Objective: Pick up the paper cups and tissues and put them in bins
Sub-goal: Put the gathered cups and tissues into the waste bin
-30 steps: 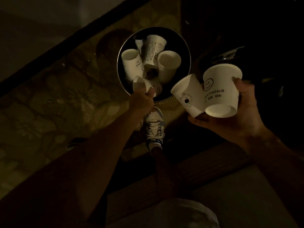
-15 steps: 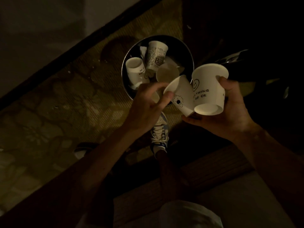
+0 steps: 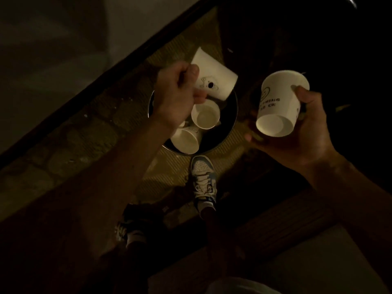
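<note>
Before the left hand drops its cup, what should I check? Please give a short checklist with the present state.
1. Left hand grip on cat cup: ok, fingers curled round it.
2. Cat cup over bin opening: cannot tell; it overlaps only the far rim.
3. Room in bin: ok, dark gap beside the cups inside.
4. Right hand grip on smiley cup: ok.
</note>
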